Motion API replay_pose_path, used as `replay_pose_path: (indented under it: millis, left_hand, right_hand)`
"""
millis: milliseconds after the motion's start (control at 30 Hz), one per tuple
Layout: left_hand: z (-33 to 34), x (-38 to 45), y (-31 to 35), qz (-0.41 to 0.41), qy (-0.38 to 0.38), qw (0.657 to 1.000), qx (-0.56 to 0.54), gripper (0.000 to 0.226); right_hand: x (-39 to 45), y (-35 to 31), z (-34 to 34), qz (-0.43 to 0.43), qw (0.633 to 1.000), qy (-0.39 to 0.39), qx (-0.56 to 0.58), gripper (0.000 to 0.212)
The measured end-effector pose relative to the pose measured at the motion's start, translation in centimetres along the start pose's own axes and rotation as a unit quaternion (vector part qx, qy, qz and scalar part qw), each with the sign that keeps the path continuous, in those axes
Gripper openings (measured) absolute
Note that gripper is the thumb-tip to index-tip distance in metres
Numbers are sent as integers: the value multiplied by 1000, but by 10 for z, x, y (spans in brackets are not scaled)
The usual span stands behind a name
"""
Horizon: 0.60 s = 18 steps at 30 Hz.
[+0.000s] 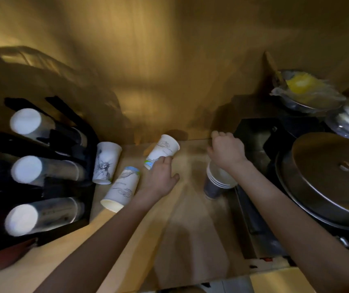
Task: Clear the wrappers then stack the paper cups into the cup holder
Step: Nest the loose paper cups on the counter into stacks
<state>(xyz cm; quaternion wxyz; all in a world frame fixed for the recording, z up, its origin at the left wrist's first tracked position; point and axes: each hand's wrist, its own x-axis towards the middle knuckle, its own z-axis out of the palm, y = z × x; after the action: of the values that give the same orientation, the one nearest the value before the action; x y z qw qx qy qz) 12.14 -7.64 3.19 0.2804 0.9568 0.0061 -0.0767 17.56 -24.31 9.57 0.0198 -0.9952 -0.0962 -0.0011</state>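
Two hands reached over a pale surface [190, 240] strewn with paper cups.

Nearest, at about 9 o'clock, stood the black cup holder [48, 170], three stacks in its slots with their white ends facing the camera. Just right of it a lying cup [120, 191] pointed its mouth toward the viewer, and a statue-print cup [105, 162] stood upright beside the holder. The left hand [158, 178] lay on the surface, fingers closed on the base of a tilted cup [163, 151] near 12 o'clock. At 2 o'clock a dark cup stack [217, 182] stood upright, partly under the right wrist; the right hand [227, 150] was curled into a loose fist, whether it held anything I could not tell. A metal lid [328, 176] sat at 3 o'clock.
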Motion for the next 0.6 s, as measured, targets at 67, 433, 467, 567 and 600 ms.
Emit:
replay_pose_path:
  millis: [67, 433, 467, 567, 600]
  left_hand:
    - [-11, -4, -19, -21, 22, 998, 47, 56]
    - [-12, -21, -107, -185, 21, 981, 61, 84]
    - [-10, -21, -111, -198, 19, 979, 53, 85]
    - [-5, -21, -123, -224, 12, 973, 55, 85]
    - [-3, -21, -126, -232, 5, 971, 57, 84]
  right_hand:
    - [12, -19, 10, -35, 999, 1, -11, 33]
    - [38, -96, 92, -110, 985, -84, 108, 63]
    - [40, -99, 99, -79, 980, -98, 153, 63]
    - [49, -106, 116, 71, 939, -117, 316, 61]
    - [53, -107, 120, 119, 915, -119, 368, 59]
